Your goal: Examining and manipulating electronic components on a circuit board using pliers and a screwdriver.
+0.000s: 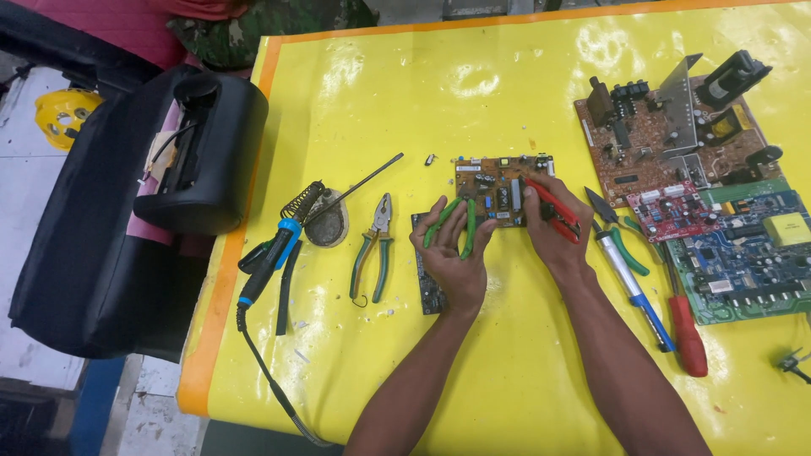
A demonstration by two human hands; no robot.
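A small brown circuit board (494,181) lies in the middle of the yellow table (507,355). My left hand (452,253) grips green-handled pliers (463,221) whose jaws point at the board's lower left edge. My right hand (553,232) holds red-handled cutters (557,209) against the board's right side. A dark board (428,291) lies partly hidden under my left hand.
Green-handled combination pliers (373,245), a blue soldering iron (274,257) with its coil stand (325,221) and cable lie to the left. To the right are green side cutters (621,232), a blue-white tool (634,283), a red screwdriver (686,329) and several larger circuit boards (676,143). A black case (203,156) sits off the left edge.
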